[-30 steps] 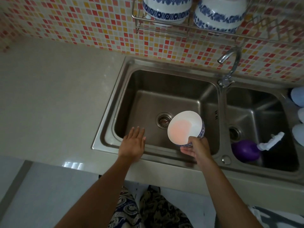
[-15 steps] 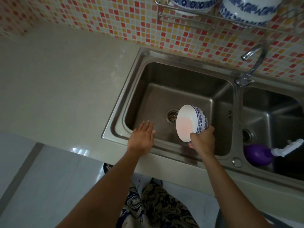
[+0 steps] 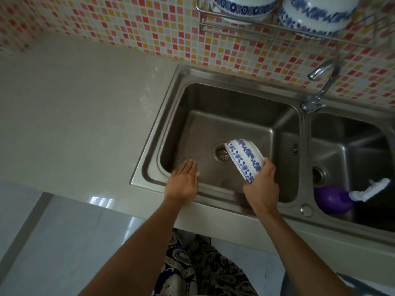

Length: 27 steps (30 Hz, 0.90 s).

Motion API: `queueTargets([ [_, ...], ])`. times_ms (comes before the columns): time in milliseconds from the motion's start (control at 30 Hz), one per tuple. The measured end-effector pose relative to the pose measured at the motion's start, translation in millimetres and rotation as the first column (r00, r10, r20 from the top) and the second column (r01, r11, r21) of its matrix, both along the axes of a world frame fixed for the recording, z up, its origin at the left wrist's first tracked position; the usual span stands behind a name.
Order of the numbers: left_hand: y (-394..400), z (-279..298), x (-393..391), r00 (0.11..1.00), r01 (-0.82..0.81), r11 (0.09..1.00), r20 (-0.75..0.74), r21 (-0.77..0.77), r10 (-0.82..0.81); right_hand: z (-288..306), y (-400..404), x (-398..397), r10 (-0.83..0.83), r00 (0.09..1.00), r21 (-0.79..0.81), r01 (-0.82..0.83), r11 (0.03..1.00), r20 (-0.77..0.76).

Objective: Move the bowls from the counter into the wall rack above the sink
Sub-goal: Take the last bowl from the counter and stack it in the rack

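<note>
head view: compared with half a second ago, the bowl (image 3: 245, 159) in the right hand (image 3: 261, 189) has tipped further over, so its white inside no longer shows and only the blue flower-banded outer wall faces the camera, mouth turned down and to the left over the drain (image 3: 221, 154) of the left basin. the right hand's fingers (image 3: 267, 165) are curled shut around the bowl's base. the left hand (image 3: 183, 183) is in much the same place as before, flat and open with fingers together, holding nothing, resting on the front rim of the sink (image 3: 154, 150). counted: one bowl in hand, two more blue-and-white bowls (image 3: 243, 7) (image 3: 316, 16) sitting upside down in the wire wall rack (image 3: 241, 24) at the top edge, two basins, one tap (image 3: 320, 82), one purple bottle (image 3: 333, 199) lying in the right basin. the pale surface (image 3: 74, 114) to the left of the sink shows no bowls within view.
</note>
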<state>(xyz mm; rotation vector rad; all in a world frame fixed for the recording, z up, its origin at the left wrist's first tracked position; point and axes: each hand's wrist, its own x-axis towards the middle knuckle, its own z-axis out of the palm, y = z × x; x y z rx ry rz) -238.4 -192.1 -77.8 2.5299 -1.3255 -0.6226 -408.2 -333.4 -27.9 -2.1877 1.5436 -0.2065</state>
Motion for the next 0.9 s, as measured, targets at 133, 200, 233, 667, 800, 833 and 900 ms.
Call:
queueTargets([
  [133, 0.9, -0.5, -0.1, 1.0, -0.002, 1.0, -0.009, 0.005, 0.002, 1.3, -6.0, -4.8, 0.194, 0.969, -0.113, -0.212, 0.971, -0.15],
  [200, 0.4, -0.8, 0.0, 1.0, 0.005, 1.0, 0.001, 0.006, -0.005, 0.4, -11.2, -6.3, 0.286, 0.939, -0.147, -0.315, 0.938, -0.192],
  [233, 0.4, -0.4, -0.1, 1.0, 0.008, 1.0, -0.003, 0.009, -0.008, 1.7, -13.1, -6.2, 0.321, 0.925, -0.157, -0.354, 0.922, -0.203],
  [667, 0.5, 17.4, 10.8, 0.957, -0.084, 0.996, -0.279, -0.014, 0.077, 46.9, -9.9, 22.7, -0.806, 0.536, 0.856, 0.266, 0.444, 0.252],
  [800, -6.5, 43.1, 27.5, 0.887, -0.183, 0.983, -0.432, 0.0, 0.165, 67.0, -4.0, 10.5, -0.909, 0.339, 0.964, 0.019, 0.266, 0.244],
  [833, -10.8, 50.1, 33.2, 0.878, -0.198, 0.98, -0.447, -0.007, 0.174, 72.3, -2.4, 8.9, -0.897, 0.36, 0.961, 0.004, 0.277, 0.257],
  [900, -22.2, 70.9, 42.9, 0.884, -0.208, 0.977, -0.439, -0.057, 0.162, 89.3, -0.9, 7.9, -0.845, 0.442, 0.947, -0.03, 0.32, 0.3],
])
